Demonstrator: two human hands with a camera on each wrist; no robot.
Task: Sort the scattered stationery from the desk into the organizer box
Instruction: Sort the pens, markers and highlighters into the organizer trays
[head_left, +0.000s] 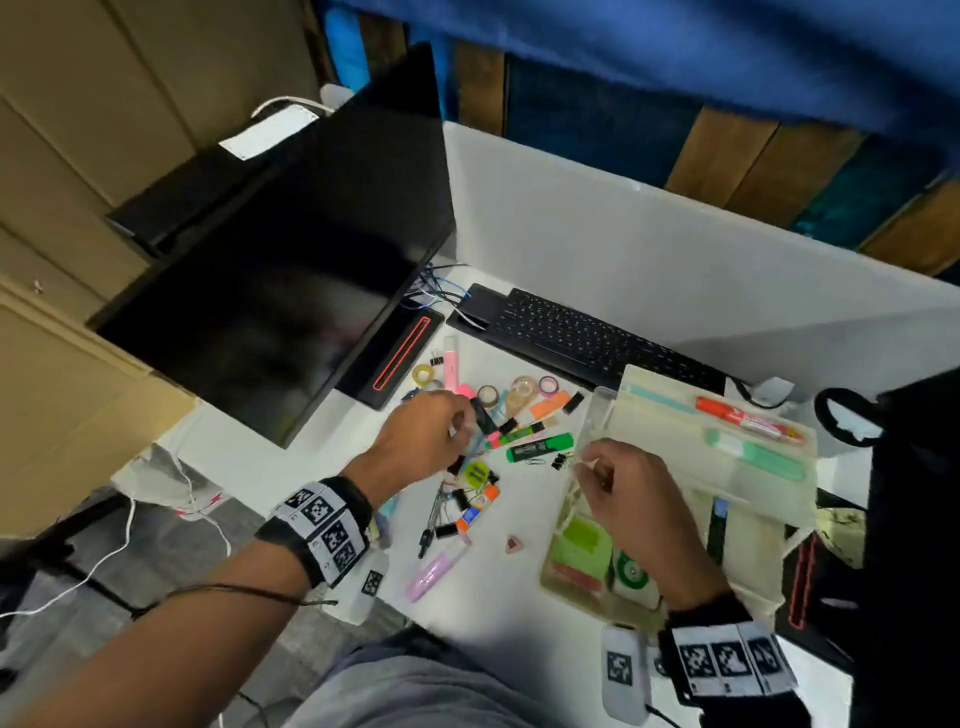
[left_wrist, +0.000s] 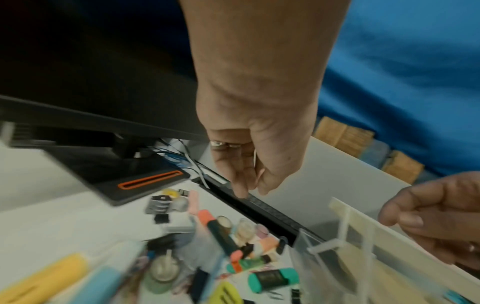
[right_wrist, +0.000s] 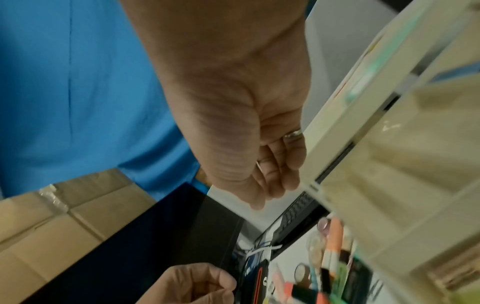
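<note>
Early stage: translucent cream compartmented organizer box (head_left: 675, 499) at desk's right edge holds few items; mixed stationery pile (head_left: 493, 431) mid-desk. Left hand (head_left: 423, 434) curled over pile, grip unclear; right hand (head_left: 618, 488) pinches something thin by box

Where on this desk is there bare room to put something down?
Bare desk lies along the near edge, between the pink pen and the organizer box. The middle, between monitor stand and box, is crowded with stationery.

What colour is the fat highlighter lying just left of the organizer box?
Green, with a black label; the highlighter lies on the desk beside the organizer box. Head view shows it best.
</note>
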